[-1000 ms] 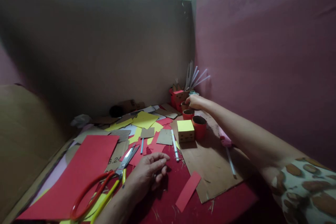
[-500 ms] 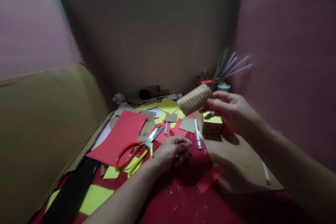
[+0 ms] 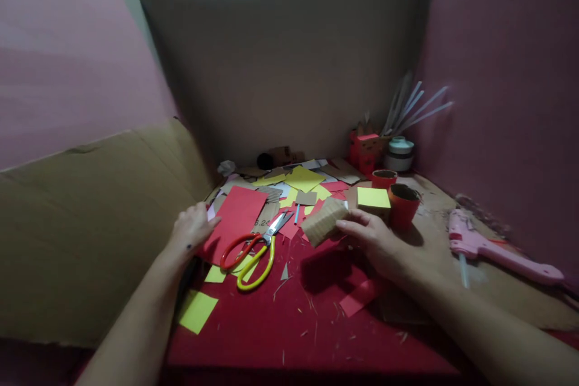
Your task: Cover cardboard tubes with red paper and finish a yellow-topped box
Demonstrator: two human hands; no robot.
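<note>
My right hand point(image 3: 373, 241) pinches one end of a folded piece of corrugated cardboard point(image 3: 323, 223), held tilted above the red table. At the table's left edge, my left hand point(image 3: 192, 229) is beside a red paper sheet point(image 3: 235, 211), its fingers curled and partly hidden; what they hold, if anything, does not show. Between the hands lie scissors point(image 3: 266, 244) with one red and one yellow handle, blades partly open. A small box with a yellow top point(image 3: 373, 198) stands just beyond my right hand.
Paper and cardboard scraps point(image 3: 303, 179) cover the back. Red cups point(image 3: 404, 205) stand right of the box, near a pink glue gun point(image 3: 502, 250) on a cardboard sheet. Clear sticks point(image 3: 420, 108) rise behind a lidded jar point(image 3: 399, 154). A cardboard panel point(image 3: 113, 223) borders the left side.
My left hand has moved left, from beside the scissors to the table's left edge. My right hand has lowered the corrugated cardboard. The view has shifted, bringing the glue gun into sight.
</note>
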